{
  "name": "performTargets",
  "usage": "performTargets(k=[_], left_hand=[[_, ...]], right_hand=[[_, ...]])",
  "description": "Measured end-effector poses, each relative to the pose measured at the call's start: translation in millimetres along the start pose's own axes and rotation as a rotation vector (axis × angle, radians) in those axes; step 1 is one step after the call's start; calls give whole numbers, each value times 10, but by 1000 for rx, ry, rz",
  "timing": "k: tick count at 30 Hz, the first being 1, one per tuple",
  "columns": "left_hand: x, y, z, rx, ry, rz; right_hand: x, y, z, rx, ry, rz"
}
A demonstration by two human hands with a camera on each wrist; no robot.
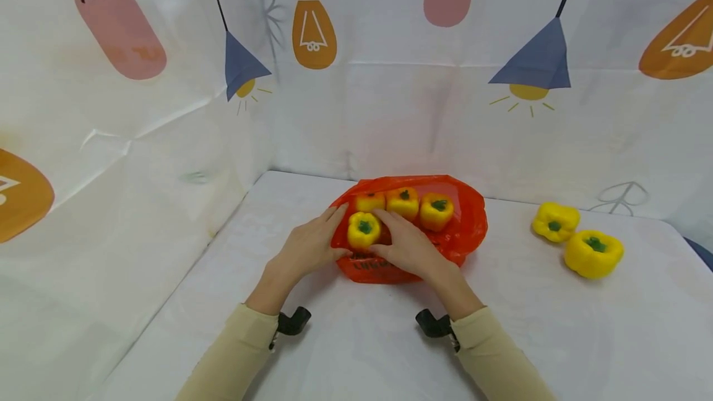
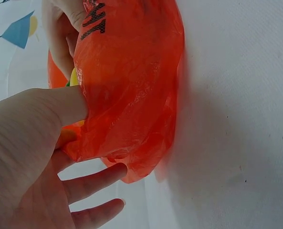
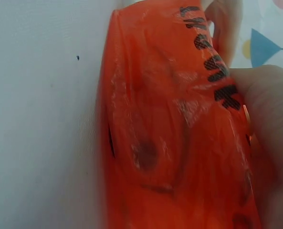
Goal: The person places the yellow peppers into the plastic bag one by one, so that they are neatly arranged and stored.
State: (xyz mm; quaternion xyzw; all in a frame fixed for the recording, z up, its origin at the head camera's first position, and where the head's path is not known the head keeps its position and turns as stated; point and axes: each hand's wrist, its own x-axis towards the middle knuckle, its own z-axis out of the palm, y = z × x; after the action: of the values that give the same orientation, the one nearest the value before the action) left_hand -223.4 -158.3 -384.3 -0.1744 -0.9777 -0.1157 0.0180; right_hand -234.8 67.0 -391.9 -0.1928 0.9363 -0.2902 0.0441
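In the head view a red plastic bag [image 1: 472, 228] lies on the table with its mouth spread, holding several yellow bell peppers, some tinged orange by the bag. My left hand [image 1: 312, 243] is at the bag's left side; its thumb reaches over the rim and its other fingers are spread. On the right, my right hand [image 1: 412, 243] holds the near yellow bell pepper [image 1: 364, 232], thumb on the near side and fingers on the far side. Dark lettering shows on the bag's wall [image 3: 165, 119] in the right wrist view, where the bag hides most of the right fingers.
Two more yellow bell peppers, one farther back [image 1: 556, 222] and one nearer [image 1: 593, 254], sit on the white table [image 1: 356, 351] to the right of the bag. A white curtain [image 1: 390, 116] printed with lamps and bulbs hangs behind and to the left.
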Motion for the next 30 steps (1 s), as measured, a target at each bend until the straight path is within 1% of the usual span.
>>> performTargets(k=[5, 11, 15, 22, 26, 30], left_hand=[[-9, 0, 3, -10, -6, -4], [-9, 3, -2, -2, -4, -2], [-7, 0, 4, -2, -3, 0], [-10, -11, 17, -2, -11, -11], [-8, -8, 14, -7, -9, -9], [-3, -9, 8, -3, -4, 1]], right_hand=[[-47, 38, -56, 13, -15, 11], [-95, 36, -160, 61, -23, -17], [-134, 26, -205, 60, -24, -31], [-190, 56, -219, 37, -43, -53], [-233, 81, -297, 36, -39, -53], [-282, 128, -375, 19, -25, -70]])
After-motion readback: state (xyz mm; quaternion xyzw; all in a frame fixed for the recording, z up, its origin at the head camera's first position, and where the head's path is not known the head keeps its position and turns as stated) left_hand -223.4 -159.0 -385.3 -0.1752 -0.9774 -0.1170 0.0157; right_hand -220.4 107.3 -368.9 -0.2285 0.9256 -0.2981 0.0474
